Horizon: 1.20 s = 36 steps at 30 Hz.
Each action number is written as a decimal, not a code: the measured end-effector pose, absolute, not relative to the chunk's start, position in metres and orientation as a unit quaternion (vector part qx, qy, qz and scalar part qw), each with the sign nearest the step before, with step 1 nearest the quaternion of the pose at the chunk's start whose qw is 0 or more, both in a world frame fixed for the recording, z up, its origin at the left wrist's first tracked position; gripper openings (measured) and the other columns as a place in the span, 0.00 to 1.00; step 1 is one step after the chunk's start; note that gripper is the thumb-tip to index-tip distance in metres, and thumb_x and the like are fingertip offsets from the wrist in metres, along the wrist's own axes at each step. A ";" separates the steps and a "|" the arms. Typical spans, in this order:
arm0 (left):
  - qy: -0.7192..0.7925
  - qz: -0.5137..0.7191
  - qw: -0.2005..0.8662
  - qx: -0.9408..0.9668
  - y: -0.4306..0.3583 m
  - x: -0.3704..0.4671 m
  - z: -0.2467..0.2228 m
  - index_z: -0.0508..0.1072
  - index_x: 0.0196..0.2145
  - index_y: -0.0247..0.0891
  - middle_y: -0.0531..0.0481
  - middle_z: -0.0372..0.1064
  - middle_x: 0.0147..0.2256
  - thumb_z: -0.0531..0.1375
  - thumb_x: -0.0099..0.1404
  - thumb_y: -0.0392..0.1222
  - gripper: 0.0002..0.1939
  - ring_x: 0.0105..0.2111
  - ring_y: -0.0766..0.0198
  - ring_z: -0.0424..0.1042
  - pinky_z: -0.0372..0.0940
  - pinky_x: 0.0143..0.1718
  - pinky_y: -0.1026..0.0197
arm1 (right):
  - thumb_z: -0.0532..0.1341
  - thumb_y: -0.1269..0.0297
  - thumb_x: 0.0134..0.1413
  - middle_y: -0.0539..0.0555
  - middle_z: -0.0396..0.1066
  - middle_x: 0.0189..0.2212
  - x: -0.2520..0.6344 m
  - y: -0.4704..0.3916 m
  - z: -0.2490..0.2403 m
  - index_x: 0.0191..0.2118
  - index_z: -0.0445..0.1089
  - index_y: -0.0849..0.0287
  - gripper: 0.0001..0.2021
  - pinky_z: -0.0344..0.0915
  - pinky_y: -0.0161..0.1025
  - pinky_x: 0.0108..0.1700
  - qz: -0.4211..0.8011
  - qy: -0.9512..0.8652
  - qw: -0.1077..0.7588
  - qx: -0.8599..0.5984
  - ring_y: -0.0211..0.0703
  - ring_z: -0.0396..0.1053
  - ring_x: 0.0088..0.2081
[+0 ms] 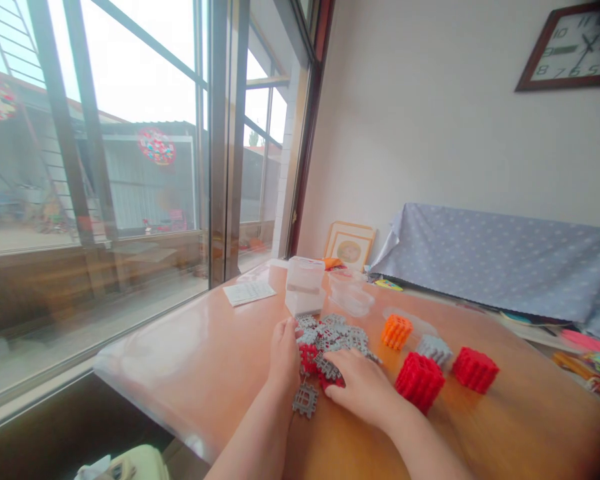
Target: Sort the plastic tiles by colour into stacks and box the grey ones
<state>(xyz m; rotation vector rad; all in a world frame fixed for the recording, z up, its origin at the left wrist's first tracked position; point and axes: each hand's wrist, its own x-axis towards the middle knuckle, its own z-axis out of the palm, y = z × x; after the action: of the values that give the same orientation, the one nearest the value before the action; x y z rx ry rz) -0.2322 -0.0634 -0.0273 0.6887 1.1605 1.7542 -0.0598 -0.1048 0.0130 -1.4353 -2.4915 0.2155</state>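
Note:
A pile of flat, notched interlocking pieces (337, 337), mostly grey with some red, lies on the table in front of me. My left hand (283, 350) stands on edge against the left side of the pile, its fingers reaching forward and partly out of sight. Beside it is a red piece (309, 359). From the right, my right hand (360, 383) rests over the near side of the pile, thumb and fingers apart around grey and red pieces. One loose grey square piece (305, 400) lies nearer to me, between my forearms.
Right of the pile stand red blocks (420, 381) (475, 370), an orange block (396, 332) and a grey block (434, 349). Behind it are a white box (304, 287), clear plastic containers (351, 293) and a printed sheet (250, 293). A window borders the table (195, 360) at left.

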 end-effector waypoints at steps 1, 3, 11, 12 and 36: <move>0.470 0.706 0.449 0.280 -0.064 -0.232 -0.027 0.72 0.42 0.39 0.41 0.73 0.47 0.57 0.63 0.63 0.24 0.46 0.54 0.72 0.64 0.40 0.57 | 0.64 0.61 0.53 0.56 0.77 0.48 -0.060 -0.104 0.013 0.58 0.72 0.47 0.24 0.64 0.46 0.53 0.065 -0.851 0.138 -0.502 0.55 0.72 0.52; 0.475 0.701 0.449 0.285 -0.064 -0.232 -0.027 0.72 0.42 0.39 0.41 0.73 0.47 0.57 0.64 0.63 0.24 0.46 0.54 0.72 0.64 0.40 0.57 | 0.61 0.59 0.57 0.56 0.79 0.45 -0.061 -0.102 0.013 0.57 0.72 0.46 0.21 0.66 0.45 0.48 0.049 -0.838 0.160 -0.520 0.54 0.75 0.47; 0.509 0.674 0.407 0.349 -0.062 -0.231 -0.032 0.73 0.42 0.39 0.42 0.74 0.45 0.55 0.66 0.61 0.22 0.46 0.53 0.72 0.64 0.43 0.55 | 0.55 0.62 0.61 0.59 0.80 0.46 -0.047 -0.067 -0.013 0.55 0.74 0.53 0.19 0.68 0.46 0.49 0.099 -0.764 0.307 -0.559 0.54 0.77 0.48; 0.512 0.669 0.398 0.363 -0.062 -0.231 -0.034 0.73 0.42 0.39 0.42 0.74 0.44 0.55 0.66 0.60 0.21 0.45 0.53 0.72 0.64 0.43 0.55 | 0.56 0.62 0.60 0.59 0.79 0.47 -0.044 -0.061 -0.018 0.54 0.75 0.54 0.19 0.67 0.46 0.50 0.127 -0.747 0.341 -0.556 0.54 0.76 0.49; 0.563 0.327 0.083 0.755 -0.086 -0.212 -0.036 0.73 0.29 0.44 0.43 0.73 0.37 0.59 0.57 0.35 0.05 0.42 0.47 0.67 0.51 0.48 0.48 | 0.53 0.63 0.61 0.61 0.74 0.51 -0.031 -0.048 -0.035 0.55 0.71 0.59 0.20 0.67 0.45 0.54 0.091 -0.709 0.390 -0.580 0.50 0.74 0.49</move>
<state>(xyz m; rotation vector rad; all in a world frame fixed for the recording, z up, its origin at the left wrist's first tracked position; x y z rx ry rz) -0.2122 -0.0864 -0.0362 2.2529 1.6798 0.9753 -0.0312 -0.0478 -0.0350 -1.4747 -1.8018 0.2304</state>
